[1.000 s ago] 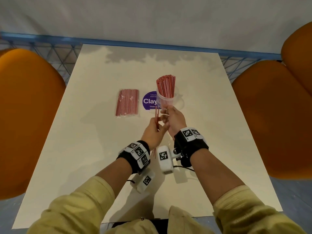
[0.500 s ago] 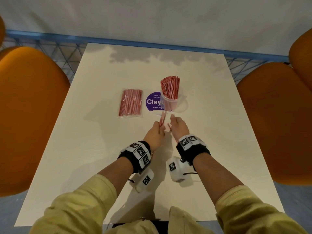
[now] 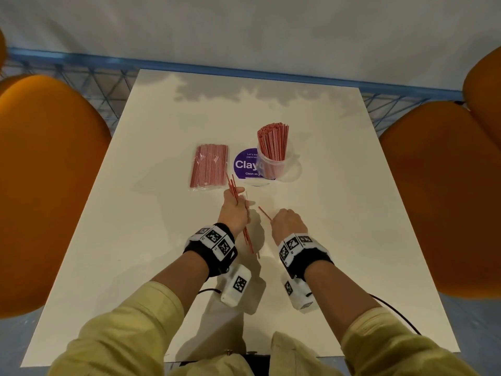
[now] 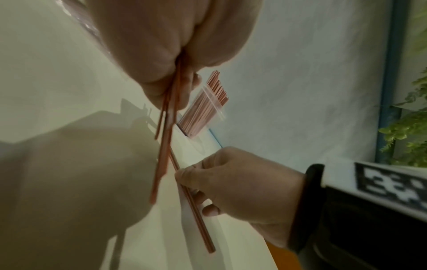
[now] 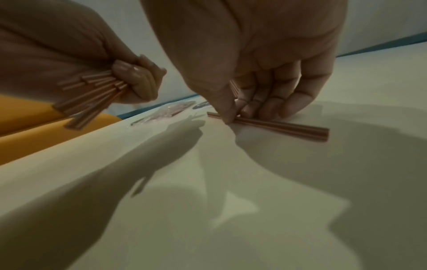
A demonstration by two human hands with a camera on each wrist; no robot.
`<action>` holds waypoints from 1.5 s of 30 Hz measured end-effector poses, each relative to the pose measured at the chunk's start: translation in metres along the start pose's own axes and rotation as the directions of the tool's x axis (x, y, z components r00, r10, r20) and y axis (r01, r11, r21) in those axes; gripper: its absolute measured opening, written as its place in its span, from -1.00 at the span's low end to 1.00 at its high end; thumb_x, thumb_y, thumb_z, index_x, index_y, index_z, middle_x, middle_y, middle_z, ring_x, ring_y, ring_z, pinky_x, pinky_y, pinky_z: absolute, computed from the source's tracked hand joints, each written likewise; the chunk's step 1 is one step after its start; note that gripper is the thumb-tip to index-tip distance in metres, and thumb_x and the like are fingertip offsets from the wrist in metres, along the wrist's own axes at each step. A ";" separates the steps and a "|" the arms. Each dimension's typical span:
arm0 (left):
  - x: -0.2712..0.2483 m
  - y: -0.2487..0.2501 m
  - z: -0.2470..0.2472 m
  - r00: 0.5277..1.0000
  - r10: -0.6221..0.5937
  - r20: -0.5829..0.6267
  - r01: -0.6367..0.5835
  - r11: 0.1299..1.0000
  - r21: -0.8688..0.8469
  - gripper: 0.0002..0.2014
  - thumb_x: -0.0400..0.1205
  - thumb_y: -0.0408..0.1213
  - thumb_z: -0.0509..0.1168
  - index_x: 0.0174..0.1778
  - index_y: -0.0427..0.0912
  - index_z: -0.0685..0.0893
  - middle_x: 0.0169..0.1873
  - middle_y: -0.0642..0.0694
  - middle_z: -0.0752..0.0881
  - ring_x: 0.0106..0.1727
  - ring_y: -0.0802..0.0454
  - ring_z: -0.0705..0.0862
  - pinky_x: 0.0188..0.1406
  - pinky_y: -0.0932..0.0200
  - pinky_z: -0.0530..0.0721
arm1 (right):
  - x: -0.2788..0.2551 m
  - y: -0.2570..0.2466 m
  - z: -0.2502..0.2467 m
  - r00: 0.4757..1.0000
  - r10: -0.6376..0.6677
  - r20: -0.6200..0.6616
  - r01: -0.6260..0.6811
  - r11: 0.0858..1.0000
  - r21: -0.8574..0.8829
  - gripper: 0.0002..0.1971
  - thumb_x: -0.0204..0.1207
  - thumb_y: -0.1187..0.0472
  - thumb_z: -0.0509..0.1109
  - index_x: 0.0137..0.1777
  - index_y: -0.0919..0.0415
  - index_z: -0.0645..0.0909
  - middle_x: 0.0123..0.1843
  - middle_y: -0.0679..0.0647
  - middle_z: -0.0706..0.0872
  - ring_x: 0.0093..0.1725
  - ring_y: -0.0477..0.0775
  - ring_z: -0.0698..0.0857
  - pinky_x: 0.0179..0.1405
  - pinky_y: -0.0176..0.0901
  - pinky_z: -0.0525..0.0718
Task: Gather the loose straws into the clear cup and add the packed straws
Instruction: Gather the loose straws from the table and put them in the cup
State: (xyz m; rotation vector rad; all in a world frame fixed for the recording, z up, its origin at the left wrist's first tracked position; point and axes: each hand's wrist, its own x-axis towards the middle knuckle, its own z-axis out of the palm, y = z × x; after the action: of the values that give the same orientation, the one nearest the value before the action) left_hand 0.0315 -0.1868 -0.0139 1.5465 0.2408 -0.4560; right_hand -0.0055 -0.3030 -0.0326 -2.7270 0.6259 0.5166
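A clear cup (image 3: 273,165) stands mid-table, packed with upright red straws (image 3: 272,143). Left of it lies a sealed pack of red straws (image 3: 208,166). My left hand (image 3: 235,210) grips a small bunch of loose red straws (image 3: 233,191), whose ends stick out past my wrist (image 5: 92,95). Just to the right, my right hand (image 3: 288,222) is down on the table, thumb and fingers pinching two loose straws (image 5: 272,126) that lie flat; one end shows beside my knuckles (image 3: 264,213). In the left wrist view the bunch (image 4: 166,131) hangs above those table straws (image 4: 196,217).
A purple round sticker (image 3: 245,165) sits on the white table (image 3: 151,240) between pack and cup. Orange chairs (image 3: 46,185) flank the table on both sides (image 3: 444,196). A blue rail (image 3: 244,71) runs behind the far edge.
Both hands have drawn back from the cup toward me. The left hand's bunch now tilts left, and the right hand has dropped onto the table to pinch the two lying straws.
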 end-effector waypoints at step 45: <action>0.050 0.087 0.003 0.903 0.429 0.001 -0.423 0.890 0.173 -0.92 0.72 -0.22 0.09 0.09 -0.02 0.33 -0.30 -0.01 0.68 -0.43 0.06 0.64 -0.39 0.11 0.65 | 0.022 -0.055 -0.074 0.889 -0.314 -0.332 0.457 0.649 0.608 -0.81 0.60 0.26 0.27 -0.04 0.37 0.67 -0.28 0.13 0.66 -0.40 -0.08 0.52 -0.41 -0.53 0.45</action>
State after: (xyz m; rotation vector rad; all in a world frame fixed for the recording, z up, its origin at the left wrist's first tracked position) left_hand 0.1129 -0.1997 0.0431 1.7177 -0.1163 -0.0993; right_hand 0.0592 -0.2897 0.0359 -2.1041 0.1778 -0.1005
